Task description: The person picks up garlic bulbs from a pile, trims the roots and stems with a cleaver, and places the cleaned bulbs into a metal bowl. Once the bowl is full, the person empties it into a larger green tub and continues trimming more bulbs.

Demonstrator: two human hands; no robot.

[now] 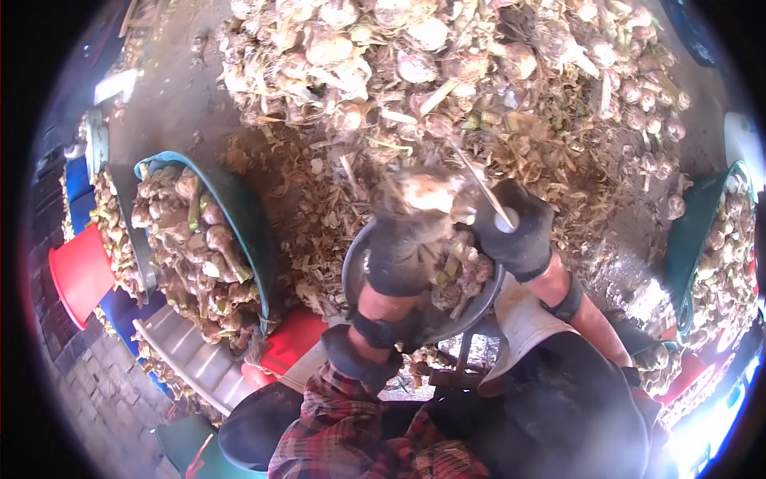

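Observation:
My left hand (pixel 403 249), in a dark glove, is closed around a garlic bulb (pixel 424 193), which is smeared by motion. A knife sits in my right hand (pixel 523 233), also gloved, with its thin blade (pixel 476 177) pointing up and left, close to that bulb. Both hands are above a grey bowl (pixel 349 275) between my knees. Garlic bulbs (pixel 461 275) lie in the bowl, partly hidden by my left hand and wrist.
A large heap of garlic (pixel 415 60) covers the surface ahead, with loose dry skins (pixel 315 223) in front. A teal-rimmed tub (pixel 254 255) full of garlic stands at left, near a red bucket (pixel 80 275). At right is another garlic-filled green tub (pixel 696 239).

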